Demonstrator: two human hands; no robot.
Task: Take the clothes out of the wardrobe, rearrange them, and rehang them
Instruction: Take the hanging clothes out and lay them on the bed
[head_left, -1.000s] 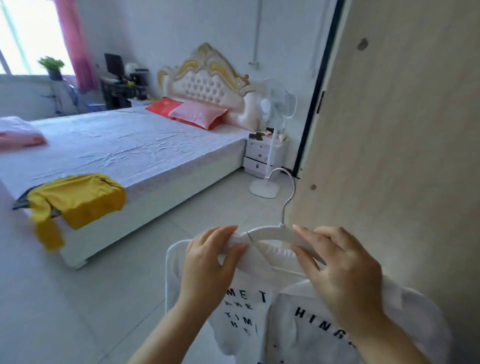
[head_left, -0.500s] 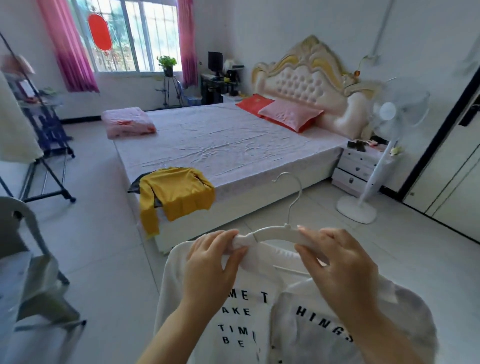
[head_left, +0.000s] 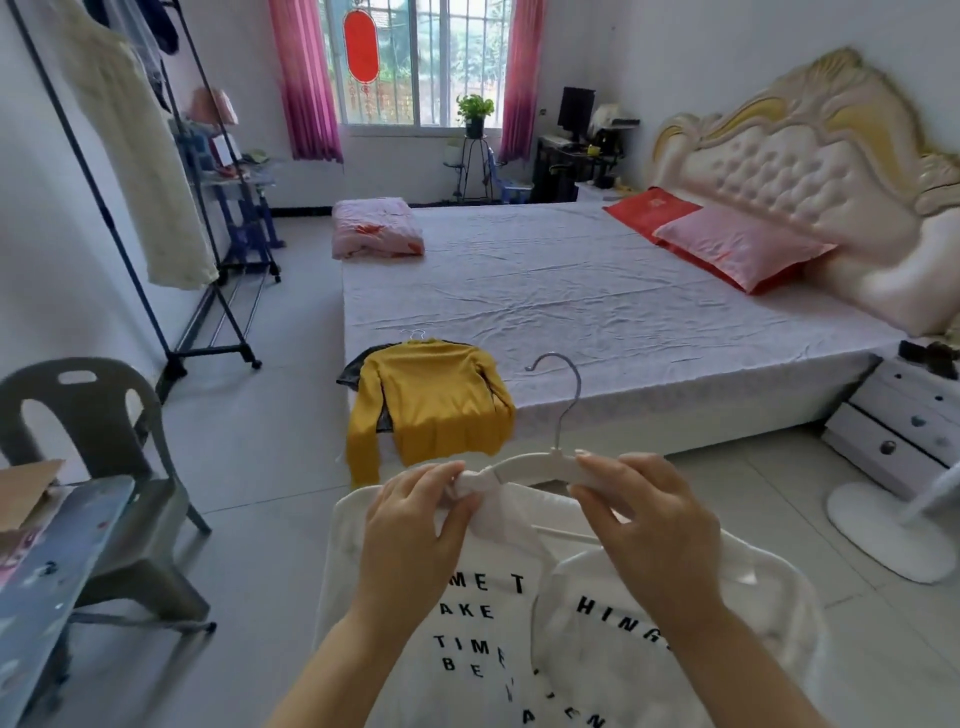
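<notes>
View swung left; each hand (head_left: 415, 514) (head_left: 647, 525) grips the white hanger (head_left: 535, 464) between them.

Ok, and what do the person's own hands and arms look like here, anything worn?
Nothing worn. The left hand and right hand are bare: no gloves, no rings. Both forearms are bare down to the frame's edge, with no sleeve, watch or bracelet in view. The nails look short and unpainted.

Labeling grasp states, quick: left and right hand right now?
Left hand: pinches white T-shirt fabric on the white hanger.
Right hand: grips the white hanger.
</notes>
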